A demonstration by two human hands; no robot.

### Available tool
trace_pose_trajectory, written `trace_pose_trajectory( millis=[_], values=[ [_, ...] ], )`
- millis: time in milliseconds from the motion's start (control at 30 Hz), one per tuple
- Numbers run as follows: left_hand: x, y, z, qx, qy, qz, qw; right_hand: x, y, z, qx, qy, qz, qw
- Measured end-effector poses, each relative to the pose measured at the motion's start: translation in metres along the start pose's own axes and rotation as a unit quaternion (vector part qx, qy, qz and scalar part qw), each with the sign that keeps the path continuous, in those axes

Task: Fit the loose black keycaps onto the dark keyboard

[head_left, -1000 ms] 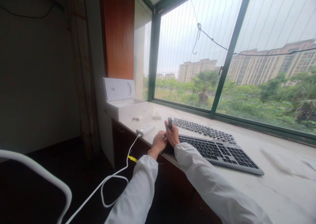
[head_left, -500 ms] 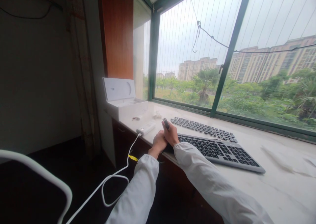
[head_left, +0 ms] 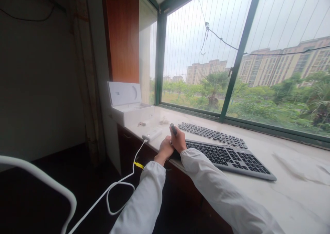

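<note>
My right hand (head_left: 178,139) is closed around a small dark tool (head_left: 173,128), whose upper end sticks out above the fingers. Against it, on the left, is my left hand (head_left: 165,148), its fingers curled; what they grip is hidden. Both hands are at the left end of a black keyboard (head_left: 229,158), near the table's front edge. Behind that keyboard lies a sheet of separate dark keys (head_left: 212,134) in rows.
An open white box (head_left: 136,115) stands at the table's back left. A white power strip (head_left: 152,135) lies before it, its white cable (head_left: 110,187) hanging over the edge. Clear plastic (head_left: 300,165) lies at the right. Windows line the back.
The hands have barely moved; a slight gap now shows between the left fingers and the right hand. The rest looks the same.
</note>
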State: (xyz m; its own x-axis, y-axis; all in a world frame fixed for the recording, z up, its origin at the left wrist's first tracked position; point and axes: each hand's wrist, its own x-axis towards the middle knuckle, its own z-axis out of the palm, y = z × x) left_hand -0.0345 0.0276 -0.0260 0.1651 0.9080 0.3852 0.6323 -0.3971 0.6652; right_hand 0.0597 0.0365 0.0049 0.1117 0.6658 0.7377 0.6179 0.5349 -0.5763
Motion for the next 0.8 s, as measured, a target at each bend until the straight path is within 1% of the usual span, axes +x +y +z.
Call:
trace_pose_trajectory(
  millis=[100, 267, 333, 433, 533, 633, 700, 800],
  values=[
    [0.001, -0.001, 0.001, 0.003, 0.001, 0.001, 1.0, -0.002, -0.003, -0.001, -0.011, 0.006, -0.002, 1.0],
    [0.004, -0.003, 0.002, 0.02, -0.015, -0.011, 1.0, -0.011, -0.018, 0.001, -0.01, -0.049, -0.082, 0.995],
    [0.004, -0.002, 0.001, 0.023, -0.012, -0.01, 1.0, -0.012, -0.022, 0.001, -0.006, -0.017, -0.066, 0.998],
    [0.001, 0.004, -0.003, 0.023, 0.002, 0.001, 1.0, -0.007, -0.021, -0.002, 0.005, 0.064, -0.014, 0.998],
    [-0.004, 0.009, -0.005, -0.002, 0.023, 0.011, 1.0, 0.001, -0.018, -0.007, 0.018, 0.117, 0.031, 0.992],
    [-0.006, 0.01, -0.006, -0.052, 0.037, 0.012, 0.998, 0.008, -0.018, -0.014, 0.022, 0.138, 0.061, 0.988],
    [-0.006, 0.009, -0.006, -0.084, 0.051, 0.004, 0.995, 0.012, -0.017, -0.019, 0.02, 0.146, 0.068, 0.987],
    [-0.006, 0.006, -0.007, -0.111, 0.081, -0.014, 0.99, 0.017, -0.013, -0.028, 0.017, 0.135, 0.063, 0.989]
  ],
)
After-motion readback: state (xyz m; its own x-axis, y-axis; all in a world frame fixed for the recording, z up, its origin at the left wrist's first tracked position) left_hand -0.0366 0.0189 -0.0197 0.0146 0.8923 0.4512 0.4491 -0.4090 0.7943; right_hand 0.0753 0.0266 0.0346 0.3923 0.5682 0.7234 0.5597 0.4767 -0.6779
